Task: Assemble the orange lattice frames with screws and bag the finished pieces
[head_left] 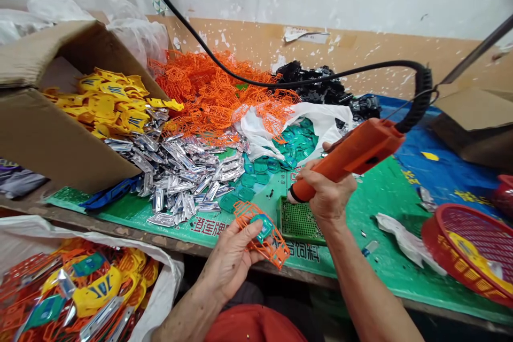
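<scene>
The left hand (230, 262) closes on an orange plastic lattice (276, 243) (teal tag (262, 227) inside). The right hand (326, 192) grips an orange corded tool (356, 152), its tip just above a green perforated block (298, 222).

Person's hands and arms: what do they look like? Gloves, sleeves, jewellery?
The left hand and right hand are bare: no gloves, and no ring or watch shows. The left forearm and right forearm are bare too, with no sleeve in view. A red garment shows below them.
</scene>
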The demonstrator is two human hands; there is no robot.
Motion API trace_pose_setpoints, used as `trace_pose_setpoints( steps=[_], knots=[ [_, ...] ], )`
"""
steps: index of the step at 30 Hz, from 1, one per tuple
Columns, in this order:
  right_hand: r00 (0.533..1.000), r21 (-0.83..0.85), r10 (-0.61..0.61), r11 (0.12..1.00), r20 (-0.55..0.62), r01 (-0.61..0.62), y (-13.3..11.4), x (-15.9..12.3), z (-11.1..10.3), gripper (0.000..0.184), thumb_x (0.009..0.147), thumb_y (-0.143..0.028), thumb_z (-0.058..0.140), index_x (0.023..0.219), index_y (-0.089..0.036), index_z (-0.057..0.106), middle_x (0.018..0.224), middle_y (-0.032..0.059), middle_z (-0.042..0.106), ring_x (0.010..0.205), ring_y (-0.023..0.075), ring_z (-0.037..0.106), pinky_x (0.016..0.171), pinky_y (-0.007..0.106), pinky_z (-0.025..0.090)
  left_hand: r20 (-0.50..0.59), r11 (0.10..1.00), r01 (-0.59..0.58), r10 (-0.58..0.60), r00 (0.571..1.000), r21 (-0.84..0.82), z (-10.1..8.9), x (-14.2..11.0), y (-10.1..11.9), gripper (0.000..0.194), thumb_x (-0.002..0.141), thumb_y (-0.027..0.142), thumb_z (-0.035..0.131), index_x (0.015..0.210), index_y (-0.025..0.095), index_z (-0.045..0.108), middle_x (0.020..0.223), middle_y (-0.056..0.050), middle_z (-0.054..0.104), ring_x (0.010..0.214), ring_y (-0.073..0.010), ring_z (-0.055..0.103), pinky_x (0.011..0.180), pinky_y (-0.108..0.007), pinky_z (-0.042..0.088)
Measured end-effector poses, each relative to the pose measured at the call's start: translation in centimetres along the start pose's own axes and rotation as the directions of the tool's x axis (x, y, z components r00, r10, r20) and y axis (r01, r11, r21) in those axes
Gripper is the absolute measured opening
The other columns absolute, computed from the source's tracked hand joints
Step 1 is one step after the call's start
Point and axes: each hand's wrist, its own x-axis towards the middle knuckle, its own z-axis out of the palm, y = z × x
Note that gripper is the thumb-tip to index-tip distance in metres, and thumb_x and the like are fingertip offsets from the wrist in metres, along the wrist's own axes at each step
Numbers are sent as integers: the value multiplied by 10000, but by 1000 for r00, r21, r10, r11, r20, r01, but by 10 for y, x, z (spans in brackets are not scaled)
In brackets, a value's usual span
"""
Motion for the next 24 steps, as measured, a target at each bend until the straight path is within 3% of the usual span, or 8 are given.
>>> trace_pose_setpoints(
  steps=[10,14,20,24],
  knots=[
    [1000,-16,-6,1000,-8,6,0,0,0,195,579,-165,723,746,-169,621,587,-46,622,516,138,568,600,327,481,-8,1000,14,-14,1000,-12,1,0,0,521,532,287,899,969,144,655,838,-40,713,668,-190,674,656,-348,574],
    [999,-77,-18,997,-30,16,-5,-2,3,279,566,-186,713,826,-177,613,587,-53,616,530,144,574,606,335,492,-10,1000,9,-9,1000,-19,2,0,0,524,529,288,901,969,143,657,818,-29,712,616,-159,651,632,-338,578],
    [999,-150,-23,989,-44,16,-11,-5,7,171,562,-209,696,701,-169,605,586,-33,612,543,146,579,600,330,499,-7,1000,-10,10,1000,-22,1,-2,1,492,536,290,900,939,143,658,815,-29,716,599,-146,640,617,-334,584],
    [999,-94,-4,996,-44,0,-8,-3,4,239,563,-184,711,781,-164,616,584,-50,613,523,138,568,612,336,491,-13,999,-19,18,1000,-29,0,-1,-1,440,578,271,879,939,151,657,826,-28,716,608,-144,645,618,-330,584]
  ],
)
